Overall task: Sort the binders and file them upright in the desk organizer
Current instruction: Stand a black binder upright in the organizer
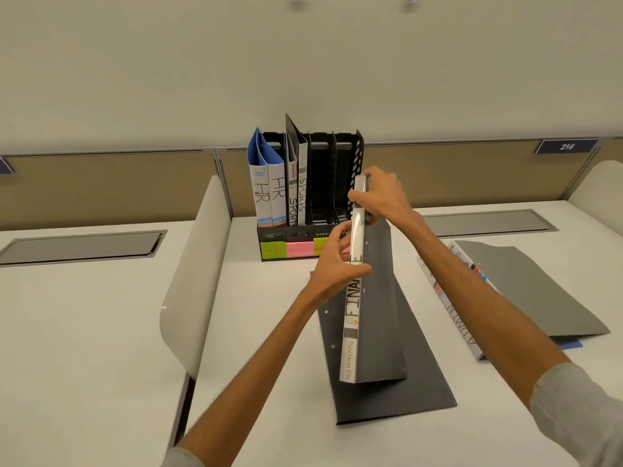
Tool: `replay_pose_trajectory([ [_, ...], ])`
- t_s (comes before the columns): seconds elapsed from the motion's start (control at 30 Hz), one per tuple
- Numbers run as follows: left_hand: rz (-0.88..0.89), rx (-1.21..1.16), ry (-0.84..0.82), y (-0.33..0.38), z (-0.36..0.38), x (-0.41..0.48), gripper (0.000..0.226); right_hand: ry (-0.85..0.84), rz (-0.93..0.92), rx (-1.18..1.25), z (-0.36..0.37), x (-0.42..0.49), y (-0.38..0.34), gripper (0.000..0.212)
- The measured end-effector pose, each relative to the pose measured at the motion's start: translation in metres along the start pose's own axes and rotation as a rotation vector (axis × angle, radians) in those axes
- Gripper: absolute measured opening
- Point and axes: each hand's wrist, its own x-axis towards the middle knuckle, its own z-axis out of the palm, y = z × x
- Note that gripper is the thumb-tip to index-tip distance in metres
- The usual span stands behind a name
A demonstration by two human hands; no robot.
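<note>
Both hands hold a grey binder point(377, 318) with a white spine reading FINANCE, lifted spine-up over the desk. My left hand point(337, 261) grips the spine at its middle; my right hand point(381, 193) grips its far end. Behind it stands the black desk organizer point(350, 156). Its left slots hold two blue HR binders point(269, 193) and two SPORTS binders point(298, 193), all upright. The right slots look empty. Coloured labels point(290, 250) run along its front. Another dark binder point(397, 396) lies flat under the held one.
A grey binder point(526, 291) with an ADMIN spine lies flat on the right, over something blue. A curved white divider point(192, 291) rises on the left of the desk. Brown partition panels back the desk, and grey cable hatches point(81, 246) sit flush in the surface.
</note>
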Motion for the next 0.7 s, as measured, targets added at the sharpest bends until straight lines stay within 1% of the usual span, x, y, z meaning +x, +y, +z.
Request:
replay_pose_trajectory([
  [0.1,-0.002,0.063,-0.006,-0.001,0.005,-0.004,0.092,0.061,-0.022,0.049,-0.011,-0.001,-0.012,0.046],
  [0.23,-0.087,0.162,-0.129,-0.018,0.017,-0.020,0.096,0.151,-0.081,0.124,-0.035,0.001,-0.028,0.043],
  [0.33,-0.113,0.121,-0.171,-0.022,0.021,-0.029,0.093,0.208,-0.118,0.166,-0.060,0.007,-0.038,0.044],
  [0.43,-0.108,0.100,-0.191,-0.013,0.018,-0.027,0.096,0.238,-0.138,0.217,-0.080,0.011,-0.048,0.045],
  [0.53,-0.068,0.090,-0.152,-0.006,0.011,-0.022,0.094,0.258,-0.180,0.292,-0.090,0.011,-0.060,0.046],
  [0.7,0.017,0.009,-0.054,-0.008,-0.004,-0.013,0.093,0.290,-0.272,0.399,-0.095,0.012,-0.080,0.046],
])
